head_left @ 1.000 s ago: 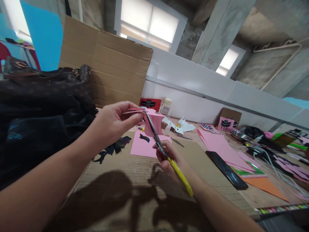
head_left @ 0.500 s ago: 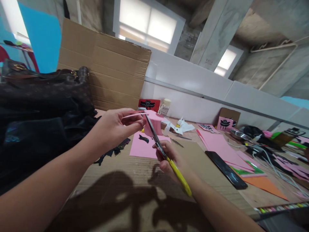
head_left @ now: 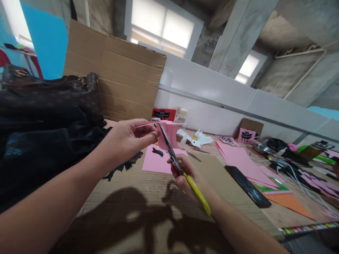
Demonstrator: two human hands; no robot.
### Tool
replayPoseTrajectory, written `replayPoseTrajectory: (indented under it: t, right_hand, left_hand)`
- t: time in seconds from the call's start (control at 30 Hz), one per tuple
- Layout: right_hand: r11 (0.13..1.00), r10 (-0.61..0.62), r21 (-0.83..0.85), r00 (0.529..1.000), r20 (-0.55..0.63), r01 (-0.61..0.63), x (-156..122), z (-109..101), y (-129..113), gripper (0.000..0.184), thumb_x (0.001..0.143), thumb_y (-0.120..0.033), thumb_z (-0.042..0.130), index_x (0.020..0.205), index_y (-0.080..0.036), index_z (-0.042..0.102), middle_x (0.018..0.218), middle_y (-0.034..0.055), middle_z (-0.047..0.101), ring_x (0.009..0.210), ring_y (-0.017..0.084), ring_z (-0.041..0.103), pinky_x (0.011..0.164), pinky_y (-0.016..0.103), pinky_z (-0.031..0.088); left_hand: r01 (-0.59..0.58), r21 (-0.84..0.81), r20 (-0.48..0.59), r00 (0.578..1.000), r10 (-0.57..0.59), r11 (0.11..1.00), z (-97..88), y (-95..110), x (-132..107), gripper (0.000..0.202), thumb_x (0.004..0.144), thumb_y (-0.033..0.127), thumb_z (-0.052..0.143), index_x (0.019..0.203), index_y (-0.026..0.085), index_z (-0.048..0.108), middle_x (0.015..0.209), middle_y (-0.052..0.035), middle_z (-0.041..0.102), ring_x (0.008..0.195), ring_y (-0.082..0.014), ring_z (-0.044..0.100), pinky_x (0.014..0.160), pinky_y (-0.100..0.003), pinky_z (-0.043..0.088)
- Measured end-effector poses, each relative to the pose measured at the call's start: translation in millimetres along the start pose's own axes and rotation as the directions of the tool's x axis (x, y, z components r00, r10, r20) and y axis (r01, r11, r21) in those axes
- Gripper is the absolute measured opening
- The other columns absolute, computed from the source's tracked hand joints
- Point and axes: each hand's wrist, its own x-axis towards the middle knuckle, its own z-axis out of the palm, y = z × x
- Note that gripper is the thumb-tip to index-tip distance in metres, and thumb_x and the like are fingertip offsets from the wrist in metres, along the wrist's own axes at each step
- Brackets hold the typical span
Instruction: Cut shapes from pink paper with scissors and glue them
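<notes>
Head view: noted in left hand (head_left: pixel 129 139), clamped between thumb and fingers, pink paper (head_left: pixel 171 135), curving down just beyond. Observed in right hand (head_left: pixel 189 173), closed around yellow handle, scissors (head_left: pixel 197 194), with blades angled up to pink paper near left hand. Found below left hand: black scraps (head_left: pixel 132 161). Found between hands, lower down: pink sheet (head_left: pixel 153 164) bearing black cutout (head_left: pixel 158 152). Right of right hand: phone (head_left: pixel 247 186).

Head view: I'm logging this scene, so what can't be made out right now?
In the head view:
Scissors: part of the handles, hidden by the right grip.
Flat pink sheet: much of its far edge, behind the held pink paper.
Jar: its markings, too small and blurred.
Handbag: left end, cut off by the picture's edge.
</notes>
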Motion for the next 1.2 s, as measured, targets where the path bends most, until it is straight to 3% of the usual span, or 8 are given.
replayPoseTrajectory:
  t: [0.3, 0.57, 0.97, 1.2]
  right_hand:
    - [0.999, 0.007, 0.041, 1.0, -0.017, -0.006, 0.2, 2.0, 3.7, 0.056, 0.081, -0.071, 0.064, 0.11, -0.024, 0.056, 0.076, -0.0023, 0.042, 0.067, 0.017, 0.036, 0.06, 0.03, 0.028]
    - [0.998, 0.027, 0.059, 1.0, -0.009, -0.026, 1.4, 2.1, 0.4, 0.062, 0.079, -0.078, 0.062, 0.109, -0.024, 0.055, 0.076, -0.0033, 0.04, 0.066, 0.016, 0.035, 0.061, 0.03, 0.029]
    - [0.996, 0.011, 0.09, 1.0, -0.019, -0.009, 1.2, 2.8, 6.6, 0.062, 0.076, -0.076, 0.067, 0.109, -0.025, 0.057, 0.075, -0.0032, 0.04, 0.065, 0.015, 0.035, 0.059, 0.029, 0.029]
    - [0.997, 0.008, 0.08, 1.0, -0.003, -0.007, 1.1, 2.8, -2.9, 0.061, 0.079, -0.076, 0.064, 0.107, -0.023, 0.055, 0.074, -0.0032, 0.042, 0.063, 0.015, 0.035, 0.056, 0.027, 0.028]
  left_hand:
    - [0.0, -0.017, 0.024, 1.0, 0.0, 1.0, -0.8, 2.2, 0.0, 0.021, 0.088, 0.039, 0.07, 0.086, 0.018, 0.068, 0.082, 0.0017, 0.072, 0.077, -0.0129, 0.063, 0.071, -0.023, 0.047]
    - [-0.003, -0.019, 0.002, 1.0, 0.003, 1.0, -0.6, 0.3, -0.1, 0.025, 0.083, 0.044, 0.074, 0.081, 0.02, 0.068, 0.08, 0.0011, 0.073, 0.077, -0.0157, 0.067, 0.068, -0.022, 0.05]
    - [0.013, 0.017, -0.015, 1.0, -0.013, 1.0, -0.7, 2.2, 0.0, 0.029, 0.08, 0.048, 0.075, 0.081, 0.02, 0.067, 0.079, -0.001, 0.072, 0.078, -0.0191, 0.07, 0.07, -0.026, 0.054]
    - [0.014, 0.002, -0.008, 1.0, -0.014, 1.0, -0.6, 0.9, 0.3, 0.03, 0.081, 0.048, 0.075, 0.08, 0.019, 0.065, 0.078, 0.0001, 0.069, 0.077, -0.0181, 0.068, 0.069, -0.025, 0.053]
